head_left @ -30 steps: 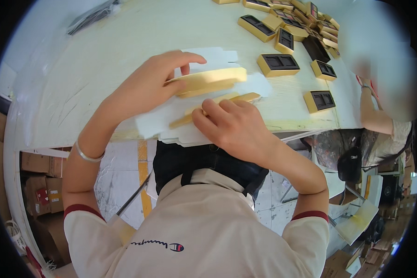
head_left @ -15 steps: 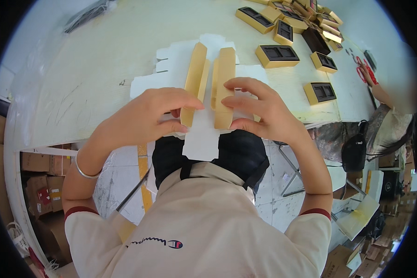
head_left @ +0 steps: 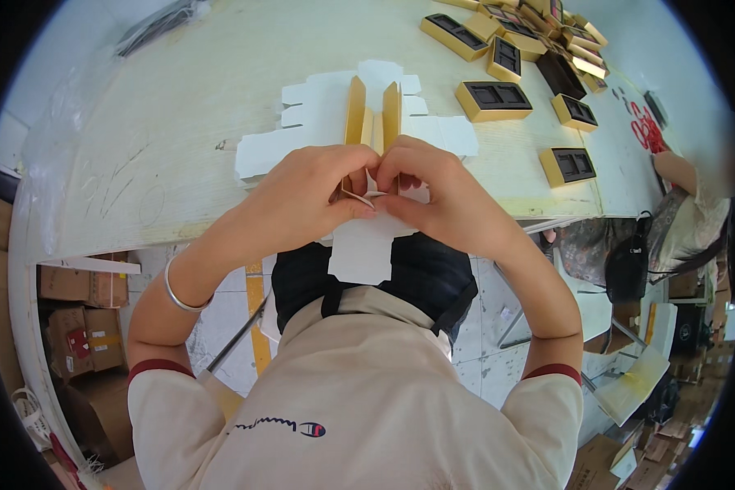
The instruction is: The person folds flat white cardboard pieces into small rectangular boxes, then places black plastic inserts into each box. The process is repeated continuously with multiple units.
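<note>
A gold cardboard box (head_left: 355, 114), partly folded, stands in front of me with its two long side walls raised. My left hand (head_left: 325, 186) pinches the near end of its left wall, where small flaps bend inward. At the same end, my right hand (head_left: 423, 181) pinches the right wall, its fingertips almost meeting the left ones. My fingers hide most of the corner. Under the box lie flat white cardboard blanks (head_left: 265, 149); one white flap (head_left: 359, 255) hangs toward my lap over the table's near edge.
Gold boxes with black inserts (head_left: 494, 100) stand to the right on the pale table (head_left: 163, 180). A pile of similar boxes (head_left: 547, 37) lies at the far right. Beyond a red-handled tool (head_left: 647, 131), a person's arm (head_left: 676, 170) rests. Brown cartons (head_left: 86, 335) fill a shelf below left.
Both hands have come together at the near end of the gold box. Its side walls now stand more upright, and the end flaps are bent inward.
</note>
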A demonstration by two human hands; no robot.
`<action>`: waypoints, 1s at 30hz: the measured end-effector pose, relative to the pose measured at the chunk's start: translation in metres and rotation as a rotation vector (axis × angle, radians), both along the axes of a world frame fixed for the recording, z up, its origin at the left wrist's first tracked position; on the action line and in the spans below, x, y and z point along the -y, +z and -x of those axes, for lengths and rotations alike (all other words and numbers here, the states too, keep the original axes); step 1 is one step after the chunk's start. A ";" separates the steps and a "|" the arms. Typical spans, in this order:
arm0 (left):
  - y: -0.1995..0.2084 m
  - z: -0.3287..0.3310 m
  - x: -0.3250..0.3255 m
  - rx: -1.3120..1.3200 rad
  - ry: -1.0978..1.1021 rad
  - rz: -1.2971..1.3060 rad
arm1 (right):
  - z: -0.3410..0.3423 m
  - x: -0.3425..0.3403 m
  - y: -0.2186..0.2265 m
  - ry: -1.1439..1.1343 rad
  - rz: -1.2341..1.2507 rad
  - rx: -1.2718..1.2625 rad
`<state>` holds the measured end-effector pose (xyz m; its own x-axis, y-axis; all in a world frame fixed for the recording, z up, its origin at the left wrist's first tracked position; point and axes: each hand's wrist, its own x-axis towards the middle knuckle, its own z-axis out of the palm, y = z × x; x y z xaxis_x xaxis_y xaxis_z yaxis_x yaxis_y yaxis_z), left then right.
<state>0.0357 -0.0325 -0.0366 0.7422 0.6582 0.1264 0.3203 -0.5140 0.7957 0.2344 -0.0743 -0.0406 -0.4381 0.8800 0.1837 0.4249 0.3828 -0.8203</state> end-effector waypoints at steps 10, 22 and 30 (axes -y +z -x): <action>-0.009 0.003 0.008 0.063 0.071 -0.135 | -0.006 0.036 -0.001 0.054 -0.451 0.175; -0.007 0.009 0.005 0.082 0.012 -0.014 | -0.002 0.030 -0.029 -0.040 -0.891 0.291; 0.000 0.015 0.002 0.118 0.037 0.248 | 0.021 0.015 -0.030 -0.302 -0.544 -0.132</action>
